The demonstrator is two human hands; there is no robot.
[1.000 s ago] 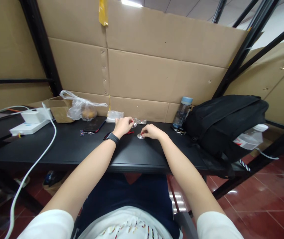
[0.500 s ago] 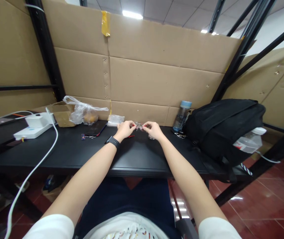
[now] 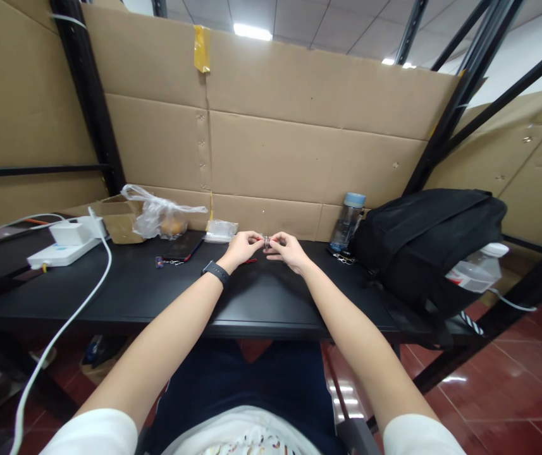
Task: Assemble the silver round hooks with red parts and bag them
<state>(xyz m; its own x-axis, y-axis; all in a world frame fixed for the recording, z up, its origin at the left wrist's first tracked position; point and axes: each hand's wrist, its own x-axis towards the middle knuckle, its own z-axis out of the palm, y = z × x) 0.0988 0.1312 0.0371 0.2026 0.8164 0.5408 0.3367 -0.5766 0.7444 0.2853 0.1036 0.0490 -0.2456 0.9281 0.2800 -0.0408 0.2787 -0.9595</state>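
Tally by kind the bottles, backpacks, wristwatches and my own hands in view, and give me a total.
Hands: 2 (left hand, right hand)
Wristwatches: 1 (black watch)
Backpacks: 1 (black backpack)
Bottles: 2 (blue-lidded bottle, white-capped bottle)
Total: 6

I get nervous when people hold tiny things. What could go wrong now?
The tiny shiny parts are pinched between the left grip and the right grip, so they might slip and drop onto the black table. The white cable runs past the table's front edge, so a snag could perhaps tug the power strip. The upright bottle stands close by the backpack and might tip if bumped.
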